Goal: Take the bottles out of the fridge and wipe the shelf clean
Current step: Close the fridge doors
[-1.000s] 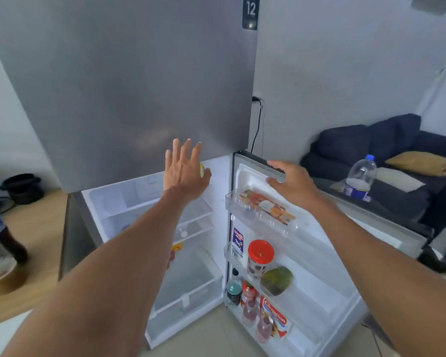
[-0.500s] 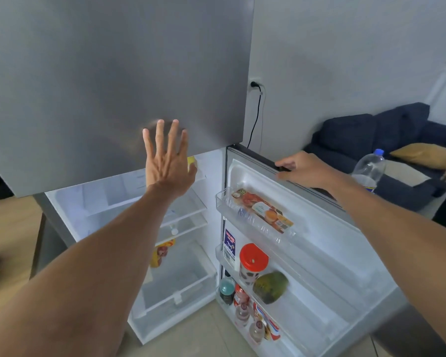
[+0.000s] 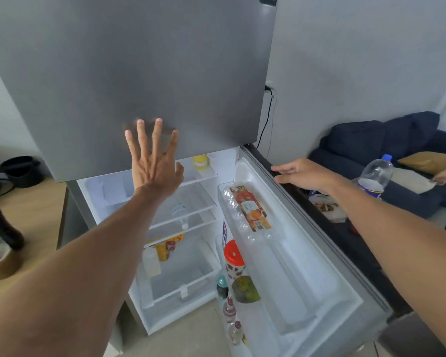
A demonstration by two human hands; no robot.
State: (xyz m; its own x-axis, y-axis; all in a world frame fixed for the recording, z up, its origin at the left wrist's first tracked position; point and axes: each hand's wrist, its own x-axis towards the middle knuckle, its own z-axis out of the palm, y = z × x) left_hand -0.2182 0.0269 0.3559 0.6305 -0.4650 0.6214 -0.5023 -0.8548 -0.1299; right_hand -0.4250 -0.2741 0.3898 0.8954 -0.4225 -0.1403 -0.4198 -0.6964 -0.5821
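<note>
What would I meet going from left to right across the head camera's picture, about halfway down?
Black pot on the wooden counter → left hand spread open → yellow jar inside the fridge → right hand on the open door's edge → clear water bottle → dark sofa.

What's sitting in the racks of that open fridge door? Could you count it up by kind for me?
Large clear bottle, lying down: 1
Small bottles: 3
Jar with a red lid: 1
Green fruit: 1
Blue and white packet: 1
Total: 7 that I can make out; the bottom rack may hide more.
</note>
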